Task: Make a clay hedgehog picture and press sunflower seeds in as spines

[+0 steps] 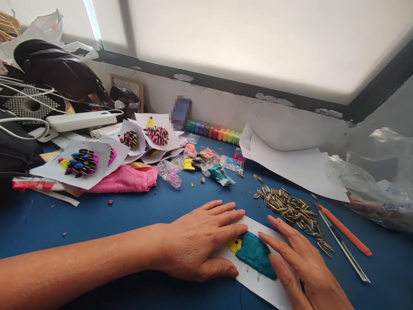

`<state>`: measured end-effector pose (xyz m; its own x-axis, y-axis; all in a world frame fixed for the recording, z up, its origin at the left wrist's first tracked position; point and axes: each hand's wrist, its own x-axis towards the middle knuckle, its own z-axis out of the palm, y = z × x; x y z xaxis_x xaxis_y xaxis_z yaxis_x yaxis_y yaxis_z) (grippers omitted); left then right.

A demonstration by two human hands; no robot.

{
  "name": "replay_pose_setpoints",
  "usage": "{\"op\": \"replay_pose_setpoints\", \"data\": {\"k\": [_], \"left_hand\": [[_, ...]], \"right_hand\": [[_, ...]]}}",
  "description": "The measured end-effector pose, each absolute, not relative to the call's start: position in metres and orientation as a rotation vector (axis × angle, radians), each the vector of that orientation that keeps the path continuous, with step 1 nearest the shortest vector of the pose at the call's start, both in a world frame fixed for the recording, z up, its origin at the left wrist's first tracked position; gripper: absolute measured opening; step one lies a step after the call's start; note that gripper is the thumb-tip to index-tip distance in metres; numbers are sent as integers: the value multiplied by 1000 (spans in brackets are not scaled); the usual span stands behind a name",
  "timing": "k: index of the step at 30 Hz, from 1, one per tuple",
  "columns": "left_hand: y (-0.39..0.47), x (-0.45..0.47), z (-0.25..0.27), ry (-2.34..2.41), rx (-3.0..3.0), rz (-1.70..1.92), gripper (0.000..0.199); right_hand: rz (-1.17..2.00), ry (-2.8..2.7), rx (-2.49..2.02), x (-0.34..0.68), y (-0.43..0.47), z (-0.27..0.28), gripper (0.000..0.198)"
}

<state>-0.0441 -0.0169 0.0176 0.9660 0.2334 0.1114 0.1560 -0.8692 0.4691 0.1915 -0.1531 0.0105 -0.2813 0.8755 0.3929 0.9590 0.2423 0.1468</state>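
Head view: the oblong teal clay slab [256,253] on white paper [258,289] slants lengthwise from the flattened, empty left hand [201,239] toward the nearer, loosely spread, empty right hand [301,260].

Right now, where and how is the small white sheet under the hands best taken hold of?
Probably by its near edge, coming from the near side, between the hands. There the small white sheet is bare, while teal clay covers its middle, the left hand hides one end and the right hand overhangs the other. It looks thin and flat, so pinch the rim.
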Motion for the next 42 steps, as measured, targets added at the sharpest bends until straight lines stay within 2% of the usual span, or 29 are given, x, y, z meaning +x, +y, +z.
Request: {"op": "replay_pose_setpoints", "data": {"k": [7,19,29,38,42], "left_hand": [[-17,-43,18,289,2636,211,73],[-17,-43,16,277,2647,237,72],[-17,-44,17,287,2633,227,71],[-17,-44,15,280,2641,241,71],[-17,-44,16,281,2638,249,71]], "right_hand": [[-493,-2298,-1763,189,-154,12,37],[-673,-2397,-1673,193,-152,10,43],[-665,-2455,-1528,190,-152,9,42],[-782,-2470,-1543,191,-149,5,45],[-720,-2418,-1586,190,-151,8,45]]}}
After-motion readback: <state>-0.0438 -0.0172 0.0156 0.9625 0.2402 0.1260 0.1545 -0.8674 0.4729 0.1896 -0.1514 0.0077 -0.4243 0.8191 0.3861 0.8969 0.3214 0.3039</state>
